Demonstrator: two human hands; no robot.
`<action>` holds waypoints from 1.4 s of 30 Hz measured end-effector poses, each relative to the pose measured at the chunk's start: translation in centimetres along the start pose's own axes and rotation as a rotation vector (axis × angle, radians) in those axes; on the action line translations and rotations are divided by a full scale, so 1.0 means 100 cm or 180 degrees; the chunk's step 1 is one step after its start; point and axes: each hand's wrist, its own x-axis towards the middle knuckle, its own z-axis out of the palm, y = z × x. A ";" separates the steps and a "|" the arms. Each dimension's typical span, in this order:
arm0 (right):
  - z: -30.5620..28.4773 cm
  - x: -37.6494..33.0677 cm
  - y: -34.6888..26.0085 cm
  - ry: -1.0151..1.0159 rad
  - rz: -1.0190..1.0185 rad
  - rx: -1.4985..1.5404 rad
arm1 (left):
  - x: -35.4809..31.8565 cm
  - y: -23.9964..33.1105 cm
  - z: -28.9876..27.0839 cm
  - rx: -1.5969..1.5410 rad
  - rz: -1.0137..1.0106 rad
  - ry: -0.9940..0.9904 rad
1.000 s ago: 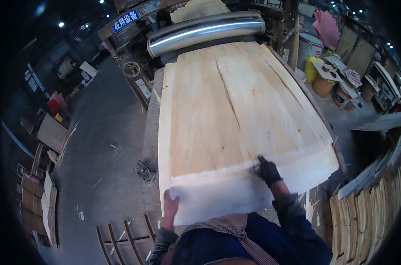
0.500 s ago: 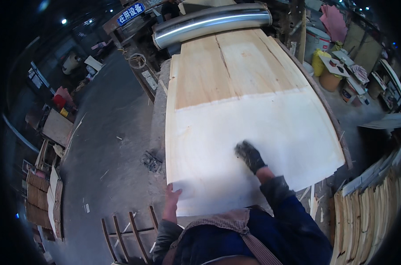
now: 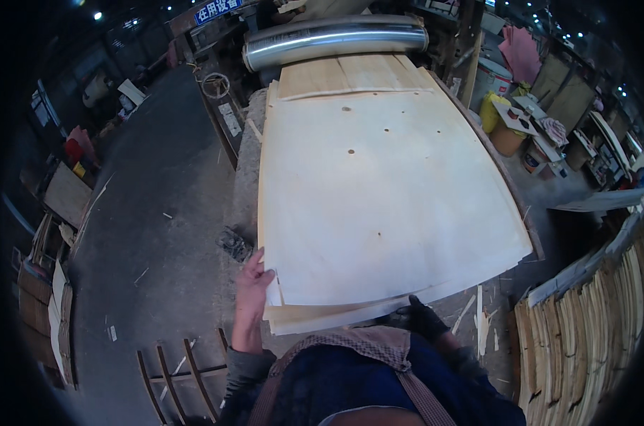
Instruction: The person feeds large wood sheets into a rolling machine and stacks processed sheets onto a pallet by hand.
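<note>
A large pale wood veneer sheet [image 3: 393, 184] with several small dark knots lies over other sheets in front of me. Its far edge looks slightly wavy, resting on a browner veneer sheet [image 3: 315, 77]. At the near left corner, my bare left hand [image 3: 252, 285] is closed on the edge, with the thumb over the top. My right hand [image 3: 420, 318], in a dark glove, grips the near edge right of centre, its thumb on top and its other fingers partly hidden. Below the top sheet, the edge of another pale sheet [image 3: 293, 323] sticks out towards me.
A shiny metal roller [image 3: 336, 41] spans the far end of the stack. To the right stand upright veneer pieces [image 3: 584, 341], with buckets and a yellow bag [image 3: 489, 113] farther back. A metal rack [image 3: 183, 376] lies at lower left, and wood scraps [image 3: 485, 323] litter the floor.
The knotted pale sheet now covers most of the browner one, reaching nearer the roller. My right hand has come back from mid-sheet to the near edge; my left has shifted slightly up the left edge.
</note>
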 end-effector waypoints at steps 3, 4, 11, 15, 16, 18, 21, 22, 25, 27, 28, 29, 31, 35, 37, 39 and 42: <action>0.025 -0.016 -0.013 0.0253 -0.0960 -0.0207 | -0.003 0.037 0.011 -0.0284 0.0035 0.0056; 0.030 -0.015 -0.020 0.0288 -0.1132 -0.0153 | -0.003 0.044 0.012 -0.0320 0.0030 0.0097; 0.032 0.028 -0.069 0.0334 -0.0808 -0.0021 | 0.034 0.018 -0.015 -0.0025 -0.0050 0.0239; 0.014 0.123 -0.098 -0.0060 -0.2384 -0.2466 | 0.051 -0.144 -0.105 0.2933 0.0269 0.0767; 0.024 0.128 -0.110 -0.0039 -0.2241 -0.1996 | 0.042 -0.151 -0.097 0.2844 -0.0169 0.0517; 0.033 0.158 -0.142 -0.0293 -0.1205 0.0175 | 0.015 -0.172 -0.068 0.3474 -0.0626 0.0494; 0.043 0.211 -0.189 -0.0262 -0.1135 0.0550 | -0.010 -0.170 -0.025 0.4078 -0.0992 0.0803; 0.067 0.208 -0.199 0.0000 -0.1091 -0.0061 | -0.021 -0.162 -0.021 0.4019 -0.1214 0.0902; 0.067 0.233 -0.204 -0.0686 -0.1479 0.0415 | -0.021 -0.149 -0.013 0.4233 -0.1342 0.1186; 0.087 0.223 -0.195 -0.0299 -0.1802 0.0397 | -0.018 -0.187 -0.056 0.3571 -0.0923 0.1359; 0.092 0.216 -0.194 -0.0092 -0.2019 0.0395 | -0.012 -0.185 -0.061 0.3231 -0.0672 0.1398; 0.085 0.217 -0.191 -0.0274 -0.1748 0.0338 | -0.012 -0.185 -0.065 0.2747 -0.0702 0.1251; 0.062 0.212 -0.170 -0.0623 -0.1209 0.0223 | -0.009 -0.174 -0.069 0.1781 -0.0762 0.0936; 0.035 0.134 -0.085 -0.1266 -0.1768 -0.1811 | -0.011 -0.142 -0.079 0.1470 -0.0576 0.1084; 0.042 0.070 -0.049 -0.0638 -0.0448 -0.0168 | -0.017 -0.109 -0.067 0.0882 -0.0157 0.1061; 0.037 0.039 -0.026 -0.0502 -0.0366 -0.0107 | -0.018 -0.071 -0.048 0.0849 -0.0103 0.0747; 0.016 0.026 -0.004 -0.0712 0.0357 0.0474 | -0.017 -0.040 -0.042 0.0908 0.0336 0.0610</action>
